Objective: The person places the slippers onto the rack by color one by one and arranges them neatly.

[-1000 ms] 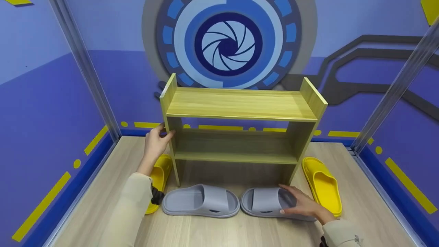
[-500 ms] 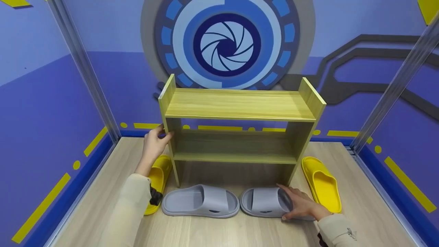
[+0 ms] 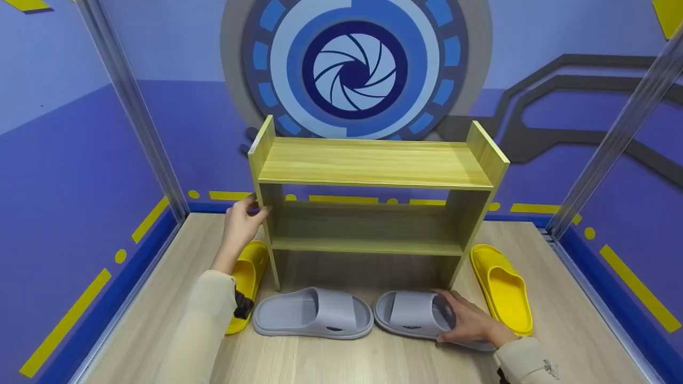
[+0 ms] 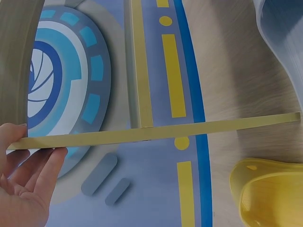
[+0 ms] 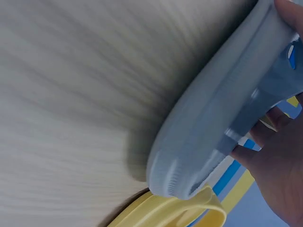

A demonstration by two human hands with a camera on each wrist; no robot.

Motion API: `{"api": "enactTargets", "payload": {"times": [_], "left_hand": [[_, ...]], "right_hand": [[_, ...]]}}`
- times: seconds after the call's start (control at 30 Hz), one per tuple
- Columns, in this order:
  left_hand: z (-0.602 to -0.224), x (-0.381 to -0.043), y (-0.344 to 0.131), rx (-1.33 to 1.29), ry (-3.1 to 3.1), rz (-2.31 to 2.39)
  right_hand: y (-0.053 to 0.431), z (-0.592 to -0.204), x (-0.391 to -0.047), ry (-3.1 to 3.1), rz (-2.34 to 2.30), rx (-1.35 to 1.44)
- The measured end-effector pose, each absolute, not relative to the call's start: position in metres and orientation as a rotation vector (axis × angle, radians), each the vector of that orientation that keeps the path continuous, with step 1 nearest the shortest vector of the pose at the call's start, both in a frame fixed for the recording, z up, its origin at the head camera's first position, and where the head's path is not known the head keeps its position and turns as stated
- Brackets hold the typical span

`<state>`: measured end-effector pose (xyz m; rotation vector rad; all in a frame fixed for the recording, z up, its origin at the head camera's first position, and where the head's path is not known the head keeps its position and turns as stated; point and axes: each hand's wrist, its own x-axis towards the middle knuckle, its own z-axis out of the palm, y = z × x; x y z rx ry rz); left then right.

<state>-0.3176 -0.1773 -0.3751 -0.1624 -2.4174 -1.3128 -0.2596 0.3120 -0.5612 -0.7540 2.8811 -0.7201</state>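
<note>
A small wooden shelf rack (image 3: 373,162) stands in the middle of the head view. My left hand (image 3: 244,223) pinches the front edge of its left side panel (image 4: 94,138), thumb on the inner face and fingers on the outer. In front of the rack, two grey slippers lie toe to toe. My right hand (image 3: 469,320) grips the right grey slipper (image 3: 413,310) across its width behind the strap, with thumb on the near side and fingers on the far side. The left grey slipper (image 3: 336,312) lies untouched, and my right palm hides part of the other's heel.
One yellow slipper (image 3: 509,298) lies right of the rack, close to my right wrist. Another yellow slipper (image 3: 251,269) is partly hidden under my left forearm. Patterned blue panels (image 3: 181,133) and metal posts (image 3: 130,101) enclose the wooden tabletop (image 3: 315,362).
My right hand has closed from hovering around the right grey slipper to gripping it. That slipper has turned slightly, heel toward me. My left hand stays on the rack.
</note>
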Motion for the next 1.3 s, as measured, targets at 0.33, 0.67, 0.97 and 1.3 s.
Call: {"api": "enactTargets", "payload": {"times": [0.33,0.67,0.97,1.3], "left_hand": [[-0.374,-0.317,-0.176,-0.158,-2.415,-1.337],[-0.375,-0.316,-0.177,-0.173,-2.421,-1.339],[-0.375,-0.317,-0.177,-0.166,-2.425,-1.317],[-0.375,-0.316,-0.177,-0.152,-2.421,-1.349]], "right_hand": [[0.309,-0.556,-0.26,2.964,-0.767,-0.829],[0.308,-0.537,-0.256,3.002,-0.737,-0.813],[0.304,-0.504,-0.249,3.029,-0.697,-0.719],[0.298,-0.462,-0.242,3.023,-0.675,-0.684]]}}
